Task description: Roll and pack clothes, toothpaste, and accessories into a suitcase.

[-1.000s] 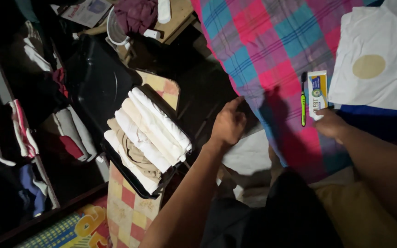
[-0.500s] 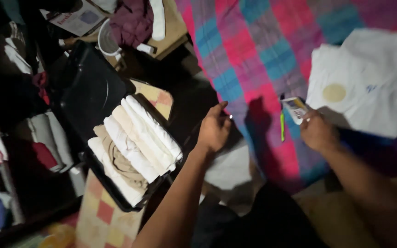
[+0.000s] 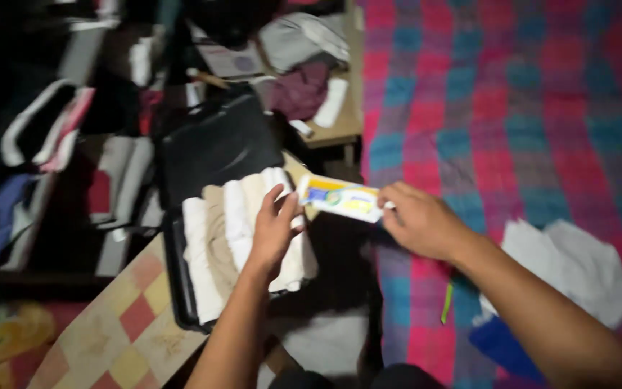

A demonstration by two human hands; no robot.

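— Since half a second ago, what has moved?

— Both hands have come together over the suitcase. The right hand [image 3: 419,225] has lifted the toothpaste box [image 3: 341,199] off the bed and carried it left; the left hand [image 3: 276,229] has left the bed edge and now meets the box's left end.

— How many of each thing, nearest first?

— One checked mat [image 3: 120,335] at near left. One green toothbrush [image 3: 446,302] on the plaid bedcover [image 3: 512,122], below the right wrist. One pile of white cloth [image 3: 577,266] at near right with a blue piece [image 3: 502,346] under it. One open black suitcase [image 3: 214,148] with about five rolled garments [image 3: 235,227], white and beige, side by side.

— Where is the box relative to the fingers?

— It is held level in the air above the rolls. The right fingers pinch its right end, closed on it; the left fingertips, loosely curled, touch its left end.

— Packages and labels?

— That box is long, white, with a blue and yellow panel. Farther off, on a small wooden table [image 3: 340,126], lie a maroon cloth [image 3: 300,90] and a printed white sheet [image 3: 228,61].
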